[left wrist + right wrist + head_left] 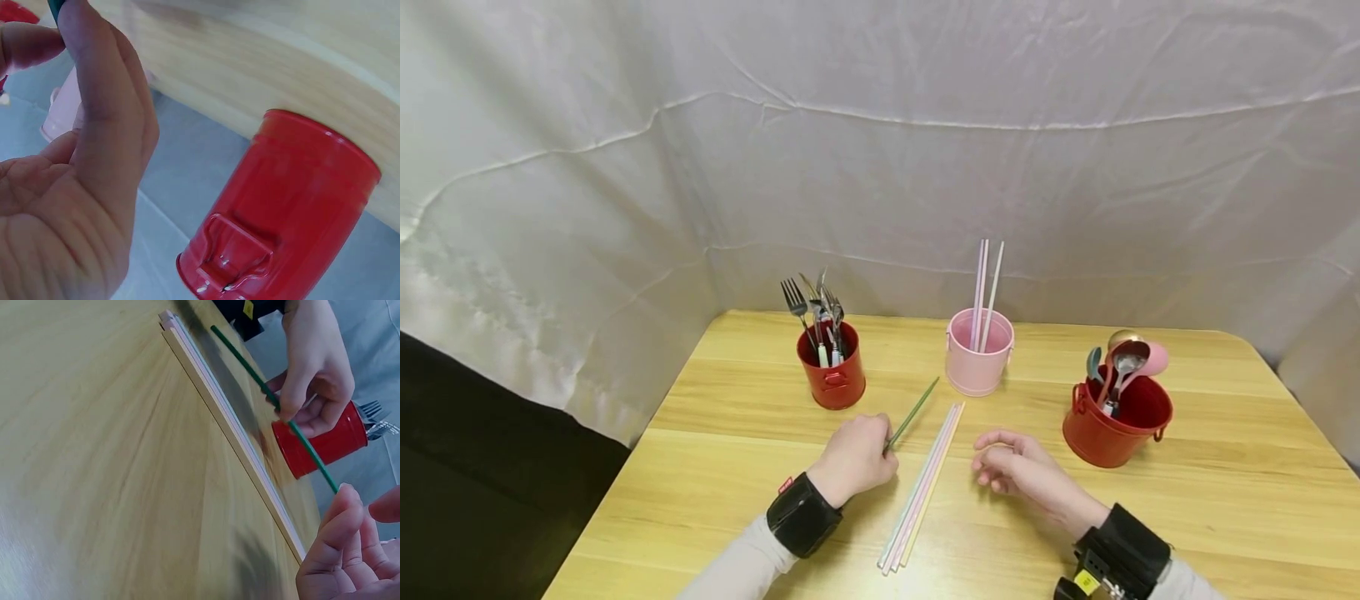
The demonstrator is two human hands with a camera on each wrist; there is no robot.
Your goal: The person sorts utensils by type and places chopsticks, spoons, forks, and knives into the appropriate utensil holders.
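Observation:
My left hand point(856, 454) pinches a green chopstick point(914, 411) between thumb and fingers, holding it slanted over the table. Just right of it lies a row of several pastel chopsticks point(922, 493), side by side on the wood. My right hand point(1028, 475) hovers on the other side of that row, fingers loosely bent and holding nothing. In the right wrist view, one end of the green chopstick point(306, 447) lines up with the right fingertips point(347, 499), but the head view shows them apart. Behind the row stands a pink bucket point(974, 373) with a few light chopsticks point(991, 287) upright in it.
A red bucket point(838, 385) holding forks and other cutlery point(822, 321) stands beyond the left hand. Another red bucket point(1101, 439) with spoons and ladles point(1127, 360) stands right of the right hand. A pale cloth point(880, 183) hangs behind the wooden table point(1217, 483).

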